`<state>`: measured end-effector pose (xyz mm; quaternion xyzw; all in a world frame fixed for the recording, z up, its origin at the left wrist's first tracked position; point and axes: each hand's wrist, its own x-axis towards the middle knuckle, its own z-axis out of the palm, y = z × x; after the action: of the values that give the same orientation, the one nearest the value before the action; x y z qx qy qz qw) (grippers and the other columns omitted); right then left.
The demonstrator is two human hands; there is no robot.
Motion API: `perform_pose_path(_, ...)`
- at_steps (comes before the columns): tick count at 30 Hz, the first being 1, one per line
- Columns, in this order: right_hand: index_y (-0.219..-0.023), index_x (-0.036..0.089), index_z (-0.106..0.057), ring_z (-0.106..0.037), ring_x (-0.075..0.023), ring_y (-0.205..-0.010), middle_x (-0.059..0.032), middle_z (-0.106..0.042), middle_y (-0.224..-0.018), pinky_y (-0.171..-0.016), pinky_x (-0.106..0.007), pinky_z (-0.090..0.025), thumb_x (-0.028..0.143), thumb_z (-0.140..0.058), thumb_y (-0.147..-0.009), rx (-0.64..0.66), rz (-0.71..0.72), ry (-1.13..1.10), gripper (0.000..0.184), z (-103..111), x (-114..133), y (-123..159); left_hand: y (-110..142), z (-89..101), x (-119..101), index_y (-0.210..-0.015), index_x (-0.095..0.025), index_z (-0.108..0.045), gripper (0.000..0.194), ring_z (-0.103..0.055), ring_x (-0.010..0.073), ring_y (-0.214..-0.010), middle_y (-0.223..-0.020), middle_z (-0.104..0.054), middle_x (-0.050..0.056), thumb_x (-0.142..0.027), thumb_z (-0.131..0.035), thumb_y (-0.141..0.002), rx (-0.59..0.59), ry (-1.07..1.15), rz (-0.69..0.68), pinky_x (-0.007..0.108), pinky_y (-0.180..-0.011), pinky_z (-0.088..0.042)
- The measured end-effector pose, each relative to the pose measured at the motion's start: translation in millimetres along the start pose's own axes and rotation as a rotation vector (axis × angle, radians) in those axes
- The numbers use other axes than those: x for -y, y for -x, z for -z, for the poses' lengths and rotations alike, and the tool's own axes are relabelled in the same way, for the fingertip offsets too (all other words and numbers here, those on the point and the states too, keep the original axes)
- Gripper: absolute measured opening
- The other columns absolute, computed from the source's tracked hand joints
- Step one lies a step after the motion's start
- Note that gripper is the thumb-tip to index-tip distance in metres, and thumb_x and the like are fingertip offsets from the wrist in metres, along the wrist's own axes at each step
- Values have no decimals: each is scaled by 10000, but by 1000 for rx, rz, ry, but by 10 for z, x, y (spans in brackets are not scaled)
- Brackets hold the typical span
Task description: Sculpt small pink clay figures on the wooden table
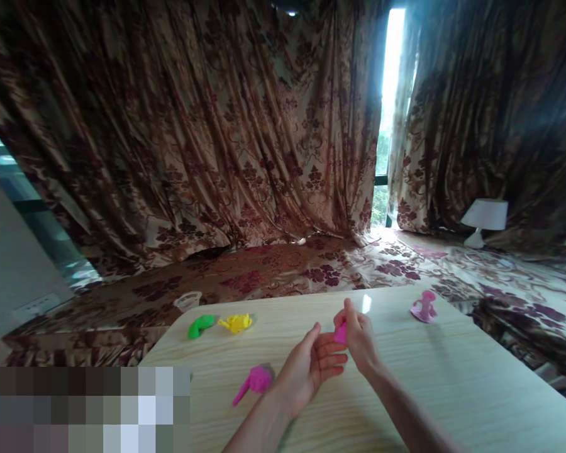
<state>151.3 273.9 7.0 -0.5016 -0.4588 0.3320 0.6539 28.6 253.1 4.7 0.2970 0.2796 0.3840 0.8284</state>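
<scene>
My right hand [358,336] pinches a small pink lump of modelling clay [341,332] above the pale wooden table [453,384]. My left hand [311,368] is held palm up beside it, fingers spread and touching the right hand near the lump. Just left of the left hand a magenta clay shape [256,381] with a thin tail lies on the table. Farther back left lie a green clay piece [199,325] and a yellow clay piece [236,323]. A pink clay figure [424,307] stands at the table's far right.
A small clear cup [187,301] sits off the table's far left corner on floral cloth. Heavy floral curtains [226,138] hang behind, with a bright gap of window. A white lamp [483,220] stands at the right. A blurred patch covers the lower left corner.
</scene>
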Motion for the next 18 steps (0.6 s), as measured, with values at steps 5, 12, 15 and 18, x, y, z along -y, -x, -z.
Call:
perform_pose_path(5, -457, 187, -447, -386, -106, -380, 32, -404, -398, -404, -232, -311, 568, -359, -826, 37, -53, -42, 537, -64, 54, 66, 0, -4, 70, -935, -116, -594, 307, -626, 143, -667, -783, -662, 82, -387, -560, -797, -24, -89, -92, 267, -675, -490)
perform_pose_path(12, -841, 201, -640, -580, -166, -777, -15, -639, -818, -722, -267, -446, 448, -372, -866, 206, 69, 29, 365, -2, 22, 94, -6, 38, 24, -947, -122, -611, 256, -622, 123, -702, -830, -667, 81, -297, -628, -760, -136, -122, -214, 245, -707, -506)
perform_pose_path(15, -944, 201, -631, -571, -185, -864, -36, -630, -907, -772, -290, -440, 417, -389, -867, 252, 118, 81, 333, 28, -31, 30, -31, 100, -11, -1004, -126, -605, 281, -620, 127, -725, -897, -664, 94, -276, -616, -766, -160, -104, -253, 255, -722, -509)
perform_pose_path(18, -918, 187, -640, -567, -183, -828, -51, -611, -886, -741, -280, -441, 398, -436, -852, 282, 195, 189, 301, 31, -73, 9, -48, 135, -3, -1046, -144, -597, 295, -619, 138, -750, -929, -656, 91, -258, -601, -774, -114, -86, -260, 268, -725, -509)
